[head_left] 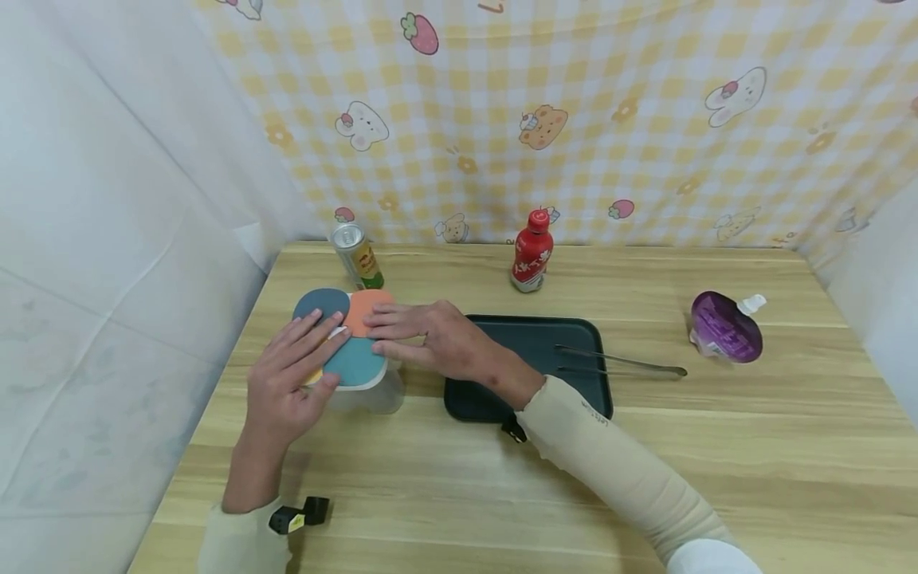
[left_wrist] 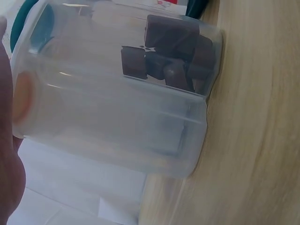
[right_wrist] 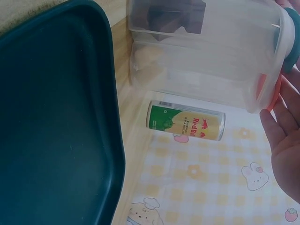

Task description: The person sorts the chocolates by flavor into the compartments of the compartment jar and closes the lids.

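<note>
A clear plastic container (head_left: 387, 395) with compartments stands upright at the left of the table. Its lid (head_left: 355, 363) has rounded flaps in dark blue, orange, teal and yellow. My left hand (head_left: 290, 383) rests on the lid from the left, fingers extended over the blue and yellow flaps. From the right, my right hand (head_left: 437, 339) touches the orange and teal flaps with straight fingers. In the left wrist view, dark brown pieces (left_wrist: 173, 42) lie in one compartment. The right wrist view shows a pale piece (right_wrist: 147, 58) in another.
Right of the container lies a dark green tray (head_left: 531, 339), with metal tongs (head_left: 638, 364) across its right edge. A Red Bull can (head_left: 364, 261) stands behind the container. A red bottle (head_left: 532, 259) is at the back, and a purple spouted pouch (head_left: 724, 327) at the right.
</note>
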The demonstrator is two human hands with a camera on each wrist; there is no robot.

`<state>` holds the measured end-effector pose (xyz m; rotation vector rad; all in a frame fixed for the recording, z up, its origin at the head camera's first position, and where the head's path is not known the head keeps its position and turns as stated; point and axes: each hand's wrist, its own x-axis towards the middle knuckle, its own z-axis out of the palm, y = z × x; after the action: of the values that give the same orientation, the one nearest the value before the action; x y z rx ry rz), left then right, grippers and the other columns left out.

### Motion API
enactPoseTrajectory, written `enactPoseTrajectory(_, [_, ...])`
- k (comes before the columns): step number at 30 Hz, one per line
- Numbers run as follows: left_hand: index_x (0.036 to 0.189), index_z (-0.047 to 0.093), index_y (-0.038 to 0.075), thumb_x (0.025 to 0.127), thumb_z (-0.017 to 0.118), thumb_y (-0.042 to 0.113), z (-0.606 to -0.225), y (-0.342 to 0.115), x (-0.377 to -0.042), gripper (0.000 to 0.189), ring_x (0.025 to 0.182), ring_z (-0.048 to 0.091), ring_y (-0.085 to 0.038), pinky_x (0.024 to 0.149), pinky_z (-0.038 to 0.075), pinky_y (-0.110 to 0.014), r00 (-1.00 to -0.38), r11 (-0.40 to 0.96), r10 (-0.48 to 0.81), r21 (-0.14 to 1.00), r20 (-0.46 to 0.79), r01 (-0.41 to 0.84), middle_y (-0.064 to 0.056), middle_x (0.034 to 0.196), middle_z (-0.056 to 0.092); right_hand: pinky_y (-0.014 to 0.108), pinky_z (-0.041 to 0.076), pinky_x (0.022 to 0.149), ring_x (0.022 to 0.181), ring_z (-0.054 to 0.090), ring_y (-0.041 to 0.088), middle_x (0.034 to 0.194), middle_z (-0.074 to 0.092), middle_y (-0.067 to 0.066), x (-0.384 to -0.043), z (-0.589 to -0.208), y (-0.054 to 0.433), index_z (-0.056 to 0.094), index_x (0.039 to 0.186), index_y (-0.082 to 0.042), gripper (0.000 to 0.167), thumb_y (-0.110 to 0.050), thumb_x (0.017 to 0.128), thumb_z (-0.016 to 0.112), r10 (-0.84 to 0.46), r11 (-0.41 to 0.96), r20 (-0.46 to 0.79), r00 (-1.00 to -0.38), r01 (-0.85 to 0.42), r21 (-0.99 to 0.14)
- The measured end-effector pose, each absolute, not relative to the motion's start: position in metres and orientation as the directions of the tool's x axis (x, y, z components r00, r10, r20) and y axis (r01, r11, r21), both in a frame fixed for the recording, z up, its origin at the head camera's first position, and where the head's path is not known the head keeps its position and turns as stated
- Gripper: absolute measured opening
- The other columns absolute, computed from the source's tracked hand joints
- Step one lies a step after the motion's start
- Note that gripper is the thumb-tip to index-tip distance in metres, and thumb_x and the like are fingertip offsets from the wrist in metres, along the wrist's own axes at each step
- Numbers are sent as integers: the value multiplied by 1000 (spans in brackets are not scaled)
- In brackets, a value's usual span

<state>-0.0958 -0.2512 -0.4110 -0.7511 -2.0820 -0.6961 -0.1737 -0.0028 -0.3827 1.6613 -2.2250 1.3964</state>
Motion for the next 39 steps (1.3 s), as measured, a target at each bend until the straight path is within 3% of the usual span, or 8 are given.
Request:
enactPoseTrajectory(13, [114, 78, -1, 105, 55, 44, -410, -251, -95, 51, 121, 63, -43, 115, 39, -45, -536, 692, 249, 240, 807, 681, -15, 125, 70, 24, 39, 110, 137, 49, 11, 134, 66, 8, -173, -378, -4, 69, 131, -2, 35, -15, 98, 73, -761, 44, 464, -454, -750, -660])
enactPoseTrajectory(20, [113, 78, -1, 104, 56, 41, -409, -251, -95, 48, 120, 63, -43, 115, 39, -45, -529, 682, 249, 241, 811, 691, -16, 124, 71, 25, 40, 110, 136, 51, 15, 133, 66, 10, -173, -376, -3, 69, 129, 0, 34, -13, 98, 73, -760, 30, 474, -444, -753, -657])
enactPoseTrajectory(29, [112, 79, -1, 104, 56, 38, -407, -249, -96, 46, 118, 64, -45, 114, 40, -45, -517, 683, 258, 225, 816, 695, -16, 124, 71, 24, 37, 111, 139, 47, 16, 136, 63, 10, -166, -368, -2, 66, 132, 0, 37, -14, 99, 72, -775, 83, 411, -481, -721, -688])
enactPoseTrajectory(39, [112, 79, -2, 102, 58, 37, -408, -248, -93, 45, 118, 64, -44, 114, 40, -45, -520, 678, 252, 234, 816, 696, -17, 123, 71, 27, 34, 113, 142, 44, 16, 142, 58, 9, -160, -369, -2, 62, 139, -4, 42, -20, 101, 69, -787, 197, 373, -492, -773, -603])
